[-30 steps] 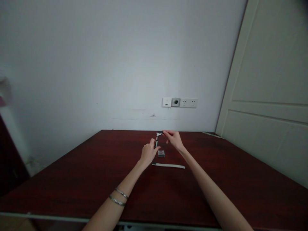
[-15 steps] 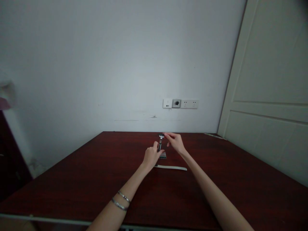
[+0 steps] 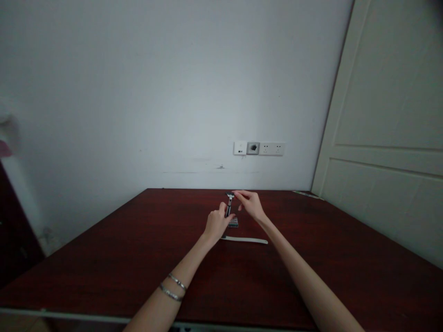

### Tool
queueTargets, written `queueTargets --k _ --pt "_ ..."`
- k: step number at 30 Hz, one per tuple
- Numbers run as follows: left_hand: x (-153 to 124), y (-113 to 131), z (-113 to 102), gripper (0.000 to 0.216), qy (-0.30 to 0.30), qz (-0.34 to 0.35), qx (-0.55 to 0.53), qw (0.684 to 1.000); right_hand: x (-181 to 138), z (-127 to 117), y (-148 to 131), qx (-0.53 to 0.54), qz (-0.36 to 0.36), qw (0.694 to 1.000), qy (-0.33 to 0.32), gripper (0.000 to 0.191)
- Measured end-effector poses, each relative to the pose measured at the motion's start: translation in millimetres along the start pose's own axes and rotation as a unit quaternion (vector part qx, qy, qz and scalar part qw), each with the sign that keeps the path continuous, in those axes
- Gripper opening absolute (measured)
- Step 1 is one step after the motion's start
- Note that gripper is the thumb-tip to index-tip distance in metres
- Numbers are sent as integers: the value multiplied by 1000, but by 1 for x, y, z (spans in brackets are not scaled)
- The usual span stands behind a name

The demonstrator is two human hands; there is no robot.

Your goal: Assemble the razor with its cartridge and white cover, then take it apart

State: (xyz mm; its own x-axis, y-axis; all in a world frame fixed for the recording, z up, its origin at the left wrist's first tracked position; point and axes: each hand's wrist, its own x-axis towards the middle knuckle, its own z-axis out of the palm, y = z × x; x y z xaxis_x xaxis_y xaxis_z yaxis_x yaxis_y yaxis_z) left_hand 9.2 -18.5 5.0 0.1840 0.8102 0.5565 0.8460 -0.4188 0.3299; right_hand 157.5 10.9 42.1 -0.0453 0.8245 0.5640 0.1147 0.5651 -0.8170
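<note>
Centre frame, our left hand (image 3: pixel 215 225) clasps the razor (image 3: pixel 228 210), fingers round its handle; our right hand (image 3: pixel 252 205) pinches the head's edge: best brace firmly, pinch lightly.

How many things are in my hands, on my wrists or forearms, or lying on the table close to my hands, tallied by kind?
Razor: 1
Small flat case: 1
Long white strip: 1
Bracelets: 2
Total: 5
</note>
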Motion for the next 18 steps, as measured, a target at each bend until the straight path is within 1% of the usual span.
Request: queueTargets --k 7,12,18 --pt "1 -2 4 25 0 -10 -2 1000 1 1 4 0 -7 1000 -5 41" --pt "1 -4 5 25 8 -2 2 1000 1 1 4 2 -7 1000 -4 42" --pt "1 -5 6 27 4 -1 8 1000 1 0 4 2 -5 1000 -7 42"
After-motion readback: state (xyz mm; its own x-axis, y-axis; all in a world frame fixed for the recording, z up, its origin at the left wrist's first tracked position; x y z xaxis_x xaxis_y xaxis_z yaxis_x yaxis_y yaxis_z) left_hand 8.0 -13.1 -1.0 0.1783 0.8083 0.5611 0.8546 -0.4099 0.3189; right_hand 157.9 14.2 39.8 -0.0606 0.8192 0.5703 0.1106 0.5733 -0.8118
